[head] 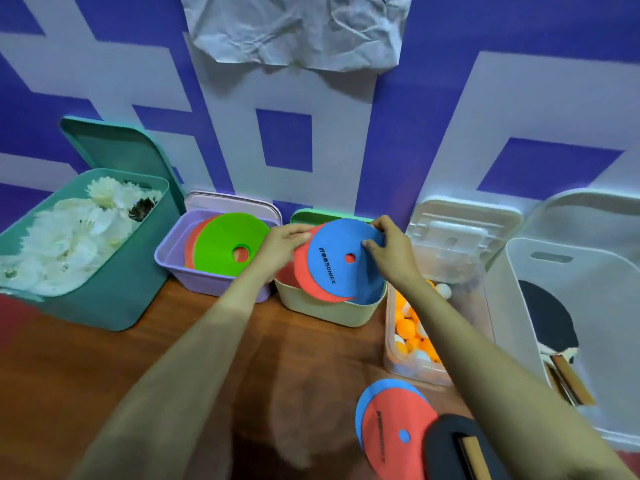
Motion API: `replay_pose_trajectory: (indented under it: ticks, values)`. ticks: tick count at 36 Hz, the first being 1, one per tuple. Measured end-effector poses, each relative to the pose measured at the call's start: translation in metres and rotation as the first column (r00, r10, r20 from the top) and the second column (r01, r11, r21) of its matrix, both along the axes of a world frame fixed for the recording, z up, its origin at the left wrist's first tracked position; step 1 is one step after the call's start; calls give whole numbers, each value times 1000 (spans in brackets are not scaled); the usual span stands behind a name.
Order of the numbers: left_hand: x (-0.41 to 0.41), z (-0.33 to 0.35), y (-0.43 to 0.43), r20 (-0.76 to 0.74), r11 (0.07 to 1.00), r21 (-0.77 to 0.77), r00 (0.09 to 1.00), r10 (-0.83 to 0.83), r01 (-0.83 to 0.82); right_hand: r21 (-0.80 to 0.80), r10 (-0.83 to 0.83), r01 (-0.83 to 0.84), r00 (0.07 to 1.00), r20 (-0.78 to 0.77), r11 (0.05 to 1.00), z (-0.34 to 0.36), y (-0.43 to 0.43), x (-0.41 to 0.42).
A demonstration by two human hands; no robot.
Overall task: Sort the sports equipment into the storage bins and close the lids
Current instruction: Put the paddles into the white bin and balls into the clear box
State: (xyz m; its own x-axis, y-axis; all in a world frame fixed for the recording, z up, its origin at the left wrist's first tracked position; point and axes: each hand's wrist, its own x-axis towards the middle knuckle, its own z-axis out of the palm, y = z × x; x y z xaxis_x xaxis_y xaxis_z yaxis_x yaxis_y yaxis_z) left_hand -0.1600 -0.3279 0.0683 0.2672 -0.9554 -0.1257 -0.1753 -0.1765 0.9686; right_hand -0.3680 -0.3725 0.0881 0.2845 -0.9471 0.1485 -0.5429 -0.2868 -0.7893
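Observation:
Both hands hold a tilted stack of flat discs over the cream bin. A blue disc lies on top of a red disc. My left hand grips the stack's left edge and my right hand grips its upper right edge. The purple bin to the left holds a green disc over red ones. On the floor near my right forearm lie a red disc on a blue one and a black paddle.
A teal bin of white shuttlecocks stands at far left, lid propped open. A clear box of orange and white balls stands right of the cream bin. A white bin at far right holds paddles. All lids lean against the blue-and-white wall.

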Motion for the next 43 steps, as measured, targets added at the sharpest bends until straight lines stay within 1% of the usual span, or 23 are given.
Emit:
replay_pose_trajectory:
  ticks: [1,2,3,4,6,7,9,11,14,16,18,20,22,24,25,27,28,30,32,36,38,40,43]
  values:
    - [5,-2,-5,-6,999,5,999,43,-43,10,-18,18,1000,1,1000,-1,-4,0]
    - [11,-6,-13,20,996,2,996,92,-92,17,-37,37,999,-2,999,-2,-9,0]
    - [17,-9,-20,93,992,-18,988,122,-121,19,-52,52,999,-10,998,-3,-14,-1]
    - [23,-12,-26,222,993,-36,968,115,-110,17,-60,60,998,-20,998,-4,-18,-1]
    - [29,-19,-36,442,997,-34,894,75,-67,13,-71,72,996,-51,997,-9,-26,-2]
    - [31,-22,-40,505,998,-24,860,68,-65,16,-78,80,994,-71,997,-13,-29,-1]
    - [33,-30,-50,566,997,3,822,63,-78,45,-83,90,988,-132,995,-23,-35,0]
    - [33,-38,-60,610,996,71,793,-6,-47,105,-49,72,978,-205,992,-35,-40,3]
    - [28,-48,-70,647,984,174,751,-129,19,170,7,37,968,-250,985,-50,-44,8]
    - [24,-52,-73,666,981,193,732,-144,17,226,23,36,967,-254,974,-57,-47,13]
    - [21,-58,-76,710,980,199,688,-149,7,257,53,26,955,-292,966,-64,-49,19]
    - [15,-60,-76,747,973,232,640,-182,7,230,105,-19,922,-372,973,-72,-53,23]
    - [9,-64,-76,772,967,254,597,-216,21,217,155,-55,864,-479,975,-77,-53,29]
    - [6,-68,-75,772,961,277,597,-220,-4,225,180,-62,814,-552,972,-82,-53,35]
    - [7,-71,-76,783,960,278,584,-215,-19,222,175,-55,805,-566,973,-84,-52,37]
    - [7,-74,-75,817,962,274,532,-222,-20,187,145,-42,797,-586,981,-89,-51,38]
    - [8,-76,-74,835,961,276,492,-246,13,169,139,-46,790,-597,985,-91,-51,37]
    - [9,-77,-73,843,955,287,455,-287,71,147,151,-74,760,-632,986,-93,-50,34]
    - [10,-78,-72,852,946,307,414,-320,99,89,142,-112,706,-694,990,-94,-49,31]
    - [3,-83,-64,902,950,306,303,-309,58,-134,-11,-170,577,-816,976,-95,-47,29]
    - [-5,-84,-59,909,947,320,275,-313,20,-183,-63,-175,534,-843,968,-96,-45,28]
    - [-10,-85,-57,911,945,328,269,-312,-13,-201,-89,-171,506,-858,965,-97,-44,26]
    - [-14,-82,-56,915,947,319,270,-301,-26,-180,-81,-168,471,-879,969,-97,-42,23]
